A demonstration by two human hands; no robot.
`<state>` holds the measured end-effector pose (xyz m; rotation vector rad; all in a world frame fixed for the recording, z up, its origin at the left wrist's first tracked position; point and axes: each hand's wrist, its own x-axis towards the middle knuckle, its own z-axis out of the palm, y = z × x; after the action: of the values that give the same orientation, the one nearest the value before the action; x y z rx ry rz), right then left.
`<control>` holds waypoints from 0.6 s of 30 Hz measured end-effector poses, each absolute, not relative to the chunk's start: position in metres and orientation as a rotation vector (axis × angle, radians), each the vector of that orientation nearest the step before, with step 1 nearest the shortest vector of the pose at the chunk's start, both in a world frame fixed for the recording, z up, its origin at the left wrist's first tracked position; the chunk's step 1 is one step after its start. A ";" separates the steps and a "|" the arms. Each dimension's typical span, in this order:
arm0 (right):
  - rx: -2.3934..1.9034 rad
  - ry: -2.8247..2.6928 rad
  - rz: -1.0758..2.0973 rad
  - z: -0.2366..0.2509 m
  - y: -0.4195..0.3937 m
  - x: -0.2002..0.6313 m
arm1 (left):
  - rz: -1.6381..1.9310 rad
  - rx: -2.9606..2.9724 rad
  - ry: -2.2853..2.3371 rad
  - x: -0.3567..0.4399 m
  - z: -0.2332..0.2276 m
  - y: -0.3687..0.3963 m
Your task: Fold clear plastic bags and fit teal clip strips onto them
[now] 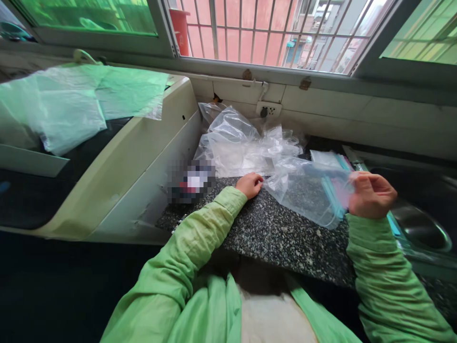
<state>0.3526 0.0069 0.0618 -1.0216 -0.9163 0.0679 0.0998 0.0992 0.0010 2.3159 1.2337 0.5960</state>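
Observation:
A clear plastic bag (303, 190) stretches between my two hands, just above the speckled dark countertop (285, 243). My right hand (373, 194) is closed on its right end, fingers curled in. At the bag's left corner, my left hand (251, 185) is closed, with the plastic at its fingertips; the fingers are partly hidden. Behind the left hand lies a crumpled heap of clear plastic bags (235, 143). Flat packs with light-blue edges (333, 159) lie behind and beneath the stretched bag, near my right hand.
A cream washing machine (143, 166) stands at left, with clear plastic sheets (71, 105) on its lid. A blurred-out object (193, 181) sits beside it on the counter. To the right is a metal sink (421, 224). A wall socket (269, 109) sits below the barred window (264, 33).

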 end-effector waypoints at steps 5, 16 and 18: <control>-1.107 -0.864 0.033 0.067 0.005 0.351 | 0.626 2.349 1.161 0.101 -0.002 0.099; -1.561 -0.941 0.213 0.076 0.001 0.379 | 1.060 2.257 0.746 0.090 0.006 0.087; -1.762 -1.049 0.162 0.092 -0.003 0.384 | 1.150 2.267 0.637 0.090 0.010 0.082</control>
<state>0.3837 -0.0027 0.0919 -1.7621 -1.0490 0.1618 0.0899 0.0817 0.0099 2.2668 0.6375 1.1501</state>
